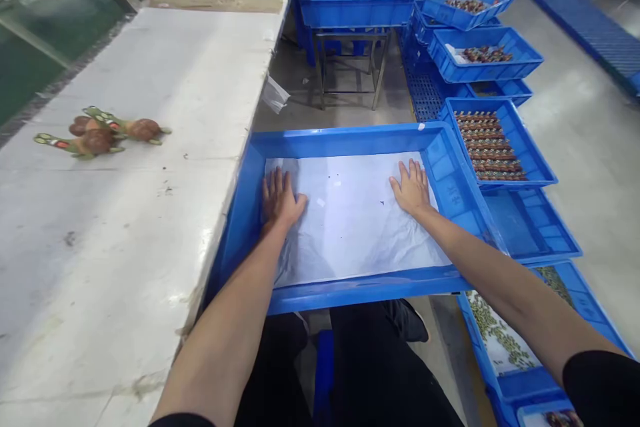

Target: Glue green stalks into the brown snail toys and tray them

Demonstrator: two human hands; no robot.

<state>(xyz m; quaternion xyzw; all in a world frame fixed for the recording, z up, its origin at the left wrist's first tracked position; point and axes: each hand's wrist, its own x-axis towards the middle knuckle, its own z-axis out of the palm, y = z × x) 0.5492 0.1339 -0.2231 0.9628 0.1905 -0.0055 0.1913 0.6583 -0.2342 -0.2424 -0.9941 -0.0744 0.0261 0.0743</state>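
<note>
In front of me is a blue plastic crate (345,140), its bottom covered by a white paper sheet (345,227) with a few small specks on it. My left hand (281,200) lies flat on the left part of the sheet, fingers stretched forward and thumb out. On the right part of the same sheet rests my right hand (411,188), palm down with its fingers spread. Neither hand holds anything. Over on the white table to the left lie several small brown and green turtle-like figures (100,137), apart from both hands.
A long white worktable (115,267) runs along my left. Stacked blue crates stand at the right, one with rows of brown figures (487,147), another with small green pieces (500,333). Ahead, a blue crate (355,13) rests on a metal stand (350,70); a person sits behind it.
</note>
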